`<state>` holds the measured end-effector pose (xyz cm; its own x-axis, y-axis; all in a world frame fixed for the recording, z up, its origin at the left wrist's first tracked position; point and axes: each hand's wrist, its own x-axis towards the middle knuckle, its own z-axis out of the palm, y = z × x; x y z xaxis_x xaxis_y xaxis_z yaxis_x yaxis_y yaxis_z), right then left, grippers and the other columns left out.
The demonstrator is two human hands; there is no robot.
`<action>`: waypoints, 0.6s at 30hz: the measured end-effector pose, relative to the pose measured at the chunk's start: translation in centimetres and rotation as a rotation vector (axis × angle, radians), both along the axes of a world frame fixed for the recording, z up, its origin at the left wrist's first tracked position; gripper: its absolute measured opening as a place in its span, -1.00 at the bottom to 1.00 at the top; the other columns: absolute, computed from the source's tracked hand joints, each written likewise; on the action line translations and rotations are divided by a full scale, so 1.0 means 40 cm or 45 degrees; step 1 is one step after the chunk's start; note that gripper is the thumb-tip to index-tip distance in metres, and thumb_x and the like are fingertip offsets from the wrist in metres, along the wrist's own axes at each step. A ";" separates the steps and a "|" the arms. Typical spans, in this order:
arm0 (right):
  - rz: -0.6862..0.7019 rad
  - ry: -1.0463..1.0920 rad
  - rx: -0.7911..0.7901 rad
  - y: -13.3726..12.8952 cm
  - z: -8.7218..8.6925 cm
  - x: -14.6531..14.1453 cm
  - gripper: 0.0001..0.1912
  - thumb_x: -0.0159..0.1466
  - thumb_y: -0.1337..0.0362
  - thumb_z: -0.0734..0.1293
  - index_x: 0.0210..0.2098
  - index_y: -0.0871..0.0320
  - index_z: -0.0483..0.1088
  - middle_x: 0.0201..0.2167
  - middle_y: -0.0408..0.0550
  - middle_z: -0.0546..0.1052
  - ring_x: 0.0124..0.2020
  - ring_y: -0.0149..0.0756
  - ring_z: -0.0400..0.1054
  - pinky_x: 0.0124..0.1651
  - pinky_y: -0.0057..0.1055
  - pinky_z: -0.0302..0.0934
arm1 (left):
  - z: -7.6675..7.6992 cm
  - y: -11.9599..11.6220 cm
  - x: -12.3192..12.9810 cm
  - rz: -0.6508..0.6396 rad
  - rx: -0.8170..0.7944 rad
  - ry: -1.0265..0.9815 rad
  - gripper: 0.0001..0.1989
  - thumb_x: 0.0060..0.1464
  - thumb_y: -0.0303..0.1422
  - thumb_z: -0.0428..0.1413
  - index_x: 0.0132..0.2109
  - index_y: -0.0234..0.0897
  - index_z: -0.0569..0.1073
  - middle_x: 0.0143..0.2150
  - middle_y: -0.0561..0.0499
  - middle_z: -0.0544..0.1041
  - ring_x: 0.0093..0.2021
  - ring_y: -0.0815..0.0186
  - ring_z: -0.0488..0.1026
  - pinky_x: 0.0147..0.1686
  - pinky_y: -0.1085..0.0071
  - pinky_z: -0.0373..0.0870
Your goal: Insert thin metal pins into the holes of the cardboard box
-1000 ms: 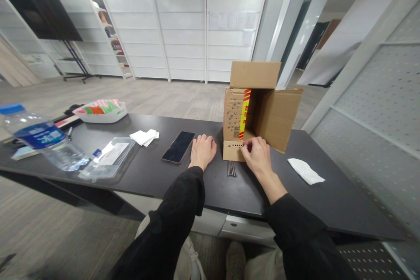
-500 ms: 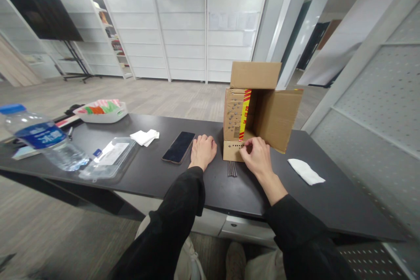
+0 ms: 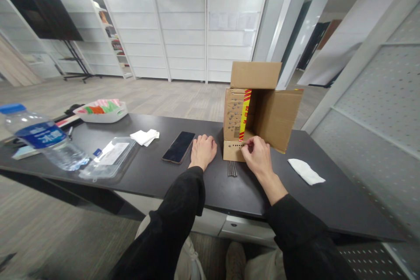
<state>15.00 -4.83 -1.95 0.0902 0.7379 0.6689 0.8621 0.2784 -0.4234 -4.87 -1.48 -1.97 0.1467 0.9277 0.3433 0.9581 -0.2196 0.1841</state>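
Observation:
An open cardboard box (image 3: 280, 120) stands on the dark desk, its opening towards me. Its low front flap (image 3: 232, 153) carries a row of small dark holes. My right hand (image 3: 257, 154) is at this flap, thumb and forefinger pinched together at the right end of the row; what they hold is hidden. Just below the flap lies a small bundle of thin metal nails (image 3: 232, 169). My left hand (image 3: 203, 152) rests on the desk left of the box, palm down, fingers loosely bent and nothing visible in it. Beside it lies a black phone (image 3: 179, 147).
Grey round heads dot the box's left flap (image 3: 233, 113). At left are a water bottle (image 3: 42, 138), a clear plastic case (image 3: 111, 157), folded tissues (image 3: 144, 137) and a white tray (image 3: 101, 116). Another white tissue (image 3: 306, 171) lies at right, near a perforated panel (image 3: 380, 92).
My right hand has shifted very slightly to the right at the flap, still pinched. My left hand, the box and the nails have stayed where they were.

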 end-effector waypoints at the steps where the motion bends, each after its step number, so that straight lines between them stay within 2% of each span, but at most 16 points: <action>1: 0.006 0.008 0.024 -0.001 0.001 0.000 -0.96 0.15 0.33 0.21 -0.36 0.09 0.23 -0.38 -0.07 0.46 -0.27 -0.17 0.32 -0.17 -0.28 0.03 | 0.001 0.000 0.000 0.000 -0.004 -0.001 -0.74 0.29 -0.31 -0.11 -0.13 -0.22 0.48 -0.11 -0.13 0.50 0.00 0.13 0.35 -0.05 0.21 0.21; 9: 0.010 0.079 0.185 -0.002 0.002 0.000 -0.89 0.15 0.35 0.23 -0.30 0.11 0.27 -0.39 -0.08 0.44 -0.33 -0.21 0.31 -0.18 -0.27 0.08 | 0.004 0.001 0.002 0.013 -0.006 0.016 -0.74 0.29 -0.31 -0.11 -0.14 -0.22 0.48 -0.11 -0.12 0.51 -0.01 0.15 0.36 -0.05 0.22 0.21; 18: 0.073 0.034 0.207 -0.003 0.004 -0.001 -0.89 0.22 0.35 0.21 -0.32 0.12 0.37 -0.37 -0.06 0.47 -0.29 -0.21 0.32 -0.17 -0.28 0.08 | 0.004 -0.002 0.001 0.012 -0.014 0.012 -0.73 0.29 -0.30 -0.11 -0.12 -0.22 0.48 -0.09 -0.12 0.50 0.00 0.15 0.35 -0.03 0.22 0.22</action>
